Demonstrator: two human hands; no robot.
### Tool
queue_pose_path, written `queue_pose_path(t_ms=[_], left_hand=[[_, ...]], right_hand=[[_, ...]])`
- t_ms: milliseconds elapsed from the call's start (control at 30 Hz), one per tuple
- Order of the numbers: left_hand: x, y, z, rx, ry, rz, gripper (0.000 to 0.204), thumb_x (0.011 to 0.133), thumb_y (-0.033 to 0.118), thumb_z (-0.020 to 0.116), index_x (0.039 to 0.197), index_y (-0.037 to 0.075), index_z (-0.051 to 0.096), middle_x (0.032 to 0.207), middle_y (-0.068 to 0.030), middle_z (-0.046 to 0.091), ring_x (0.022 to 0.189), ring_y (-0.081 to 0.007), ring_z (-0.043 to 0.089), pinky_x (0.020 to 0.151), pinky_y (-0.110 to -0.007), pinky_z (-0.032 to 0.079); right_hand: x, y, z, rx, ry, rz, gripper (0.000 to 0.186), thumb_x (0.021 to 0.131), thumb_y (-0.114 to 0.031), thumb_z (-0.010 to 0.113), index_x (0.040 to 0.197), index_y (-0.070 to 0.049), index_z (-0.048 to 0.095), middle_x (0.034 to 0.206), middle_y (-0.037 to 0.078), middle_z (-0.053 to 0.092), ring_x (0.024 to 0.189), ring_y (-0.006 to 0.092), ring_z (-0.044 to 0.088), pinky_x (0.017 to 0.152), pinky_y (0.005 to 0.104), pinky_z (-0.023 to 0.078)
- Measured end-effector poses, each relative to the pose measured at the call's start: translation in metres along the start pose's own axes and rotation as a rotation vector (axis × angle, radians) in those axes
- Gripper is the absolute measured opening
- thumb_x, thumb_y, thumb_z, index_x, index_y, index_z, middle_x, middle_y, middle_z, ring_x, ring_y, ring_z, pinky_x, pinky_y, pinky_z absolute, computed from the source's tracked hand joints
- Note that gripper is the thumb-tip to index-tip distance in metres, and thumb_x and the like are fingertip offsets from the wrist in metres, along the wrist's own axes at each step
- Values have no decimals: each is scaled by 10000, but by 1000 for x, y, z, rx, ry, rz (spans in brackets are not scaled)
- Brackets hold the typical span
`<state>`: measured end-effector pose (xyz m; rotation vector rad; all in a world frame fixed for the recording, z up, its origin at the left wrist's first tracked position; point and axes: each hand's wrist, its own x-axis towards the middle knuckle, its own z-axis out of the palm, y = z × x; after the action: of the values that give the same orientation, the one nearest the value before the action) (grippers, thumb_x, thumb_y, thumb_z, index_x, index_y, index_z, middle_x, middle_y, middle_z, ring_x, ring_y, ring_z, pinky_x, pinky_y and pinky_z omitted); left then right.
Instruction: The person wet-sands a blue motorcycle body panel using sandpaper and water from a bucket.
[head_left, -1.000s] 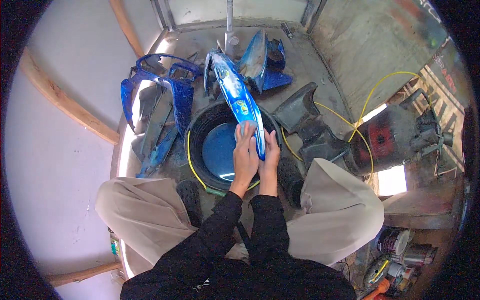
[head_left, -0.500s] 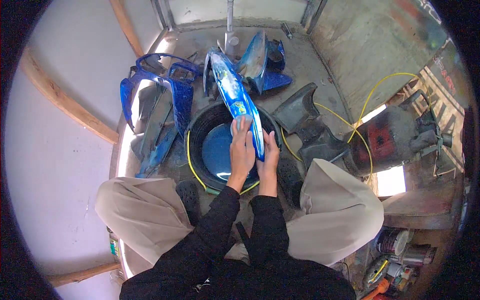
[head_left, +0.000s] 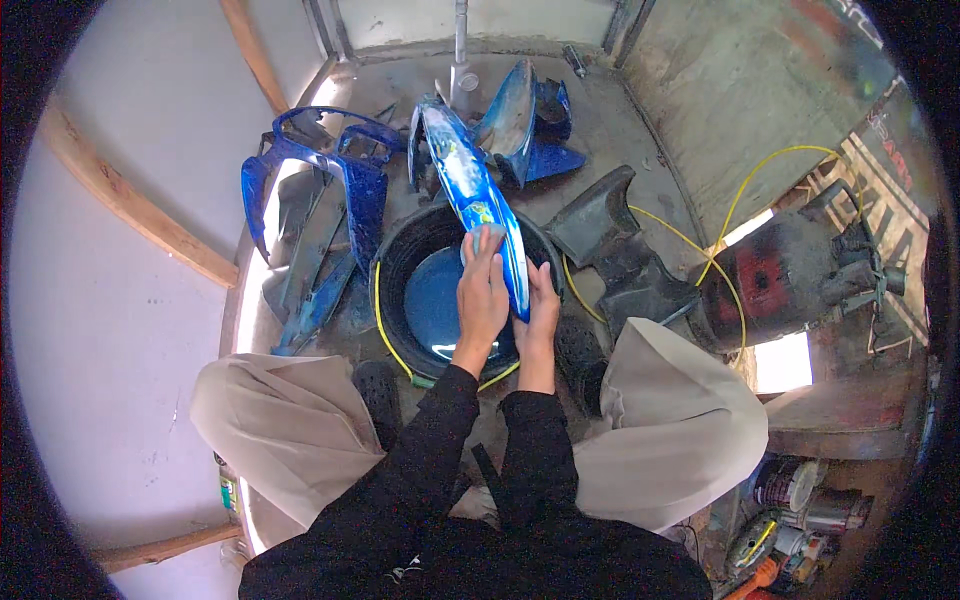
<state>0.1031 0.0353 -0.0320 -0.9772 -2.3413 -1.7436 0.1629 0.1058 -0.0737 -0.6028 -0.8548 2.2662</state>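
Observation:
A long blue motorcycle body panel (head_left: 462, 165), scuffed pale along its upper face, slants over a black bucket (head_left: 394, 300) of water. My right hand (head_left: 541, 312) grips the panel's near end from the right, fingers partly hidden behind it. Across the panel's lower part lies my left hand (head_left: 482, 300), its fingers stretched forward and pressing a small grey piece of sandpaper (head_left: 487, 236) onto the surface. The fingers cover most of that piece. The panel's far end reaches up among other blue parts.
A blue fairing frame (head_left: 365, 195) lies to the left, more scuffed panels (head_left: 507, 120) at the back. Right of the bucket rest a dark plastic part (head_left: 600, 225) and a tank-like machine (head_left: 760, 285) with a yellow hose (head_left: 735, 205). Spools and tools (head_left: 785, 485) crowd the lower right.
My left hand has slid very slightly toward the far end of the panel with the sandpaper. The right hand and the panel have hardly moved.

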Motion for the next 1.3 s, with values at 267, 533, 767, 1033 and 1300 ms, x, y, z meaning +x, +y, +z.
queue_pose_path(t_ms=[267, 533, 767, 1033, 1300], left_hand=[[-35, 6, 8, 68, -77, 39, 423, 1074, 143, 411, 1469, 83, 551, 1574, -230, 440, 1513, -445, 297, 1185, -476, 349], [13, -3, -2, 93, -50, 61, 394, 1075, 153, 408, 1421, 79, 583, 1573, -247, 418, 1455, -431, 393, 1142, -479, 406], [-31, 15, 10, 86, -77, 59, 419, 1044, 114, 443, 1437, 20, 555, 1545, -249, 464, 1506, -448, 307, 1169, -488, 362], [21, -9, 1, 60, -49, 4, 405, 1068, 142, 430, 1443, 79, 569, 1558, -248, 443, 1455, -450, 391, 1147, -473, 396], [-36, 7, 14, 107, -57, 63, 454, 1061, 148, 431, 1479, -16, 496, 1580, -256, 420, 1520, -466, 271, 1200, -487, 315]], right_hand=[[13, 7, -15, -7, 38, -66, 580, 1078, -454, 520, 1352, 41, 644, 1290, 122, 688, 1136, 184, 661, 1005, 332, 505], [3, 5, 0, 2, 0, 32, 716, 1086, -537, 416, 1451, 69, 523, 1436, 164, 594, 1299, 238, 582, 1123, 371, 419], [11, 4, -12, -11, 92, -52, 589, 1083, -447, 509, 1379, 51, 616, 1281, 129, 689, 1123, 201, 669, 990, 334, 507], [3, 3, -2, -18, -1, 12, 719, 1077, -539, 439, 1457, 66, 517, 1413, 168, 609, 1287, 250, 587, 1114, 365, 421], [10, 3, -14, 22, 42, -68, 569, 1099, -417, 484, 1352, 73, 622, 1292, 138, 682, 1133, 205, 664, 1024, 345, 494]])
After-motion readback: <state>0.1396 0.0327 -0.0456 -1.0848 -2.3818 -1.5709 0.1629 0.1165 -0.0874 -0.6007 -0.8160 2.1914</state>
